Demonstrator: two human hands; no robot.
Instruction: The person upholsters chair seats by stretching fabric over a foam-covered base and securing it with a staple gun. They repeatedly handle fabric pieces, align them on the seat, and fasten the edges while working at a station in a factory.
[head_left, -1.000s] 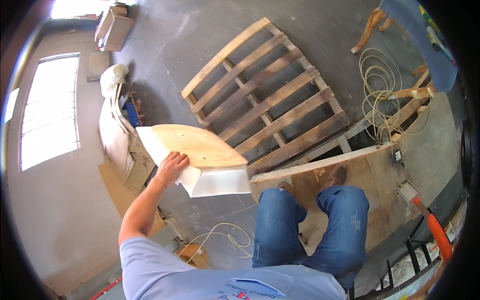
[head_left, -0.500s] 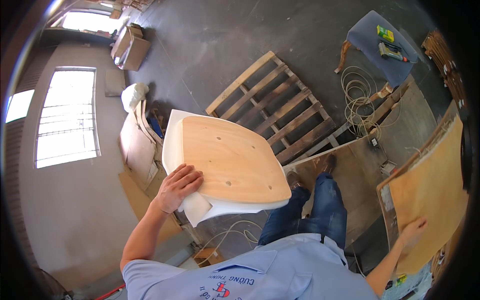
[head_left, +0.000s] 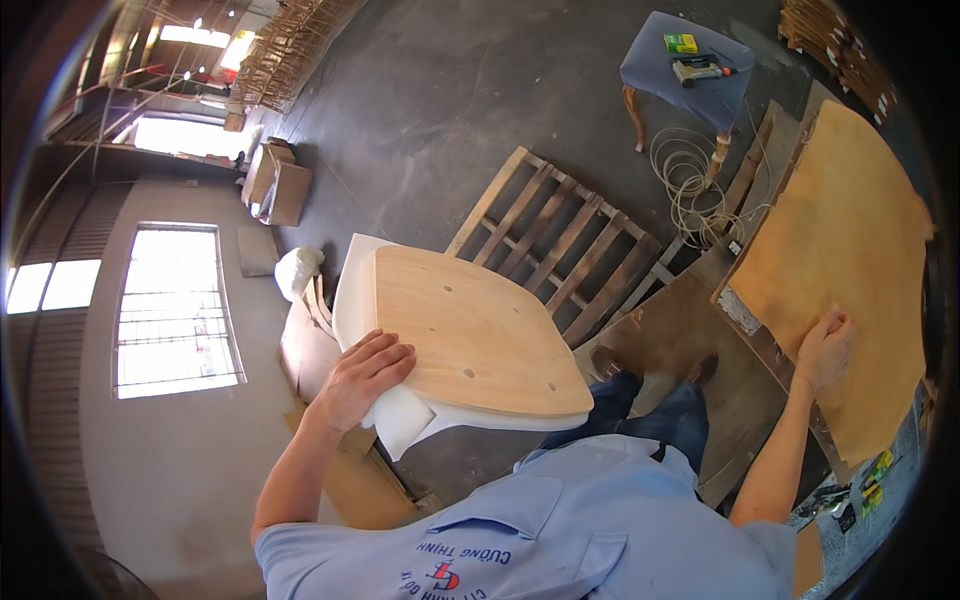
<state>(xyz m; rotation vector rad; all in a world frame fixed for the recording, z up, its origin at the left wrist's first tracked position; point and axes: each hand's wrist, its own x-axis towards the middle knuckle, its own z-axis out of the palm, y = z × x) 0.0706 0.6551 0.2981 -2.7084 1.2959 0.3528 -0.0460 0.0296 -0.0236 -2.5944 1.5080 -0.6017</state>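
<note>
seat panel up in left hand, right hand on board

left hand (head_left: pixel 362 380) grips the near edge of a plywood seat panel (head_left: pixel 470 330) backed with white foam (head_left: pixel 400 425); fingers curl over the wood face, thumb side hidden underneath. panel held tilted in the air, in front of the person's chest, over a wooden pallet (head_left: pixel 565 245) on the concrete floor. right hand (head_left: pixel 822 348) rests flat on a large tan board (head_left: pixel 850 270) lying on the bench at the right, fingers together and laid on its surface, clamping nothing. farther back: upholstered stool (head_left: pixel 690 72) with a staple gun (head_left: pixel 700 68) on it, coiled hose (head_left: pixel 690 190) below. cardboard boxes (head_left: pixel 280 185) by the wall at left.
</note>
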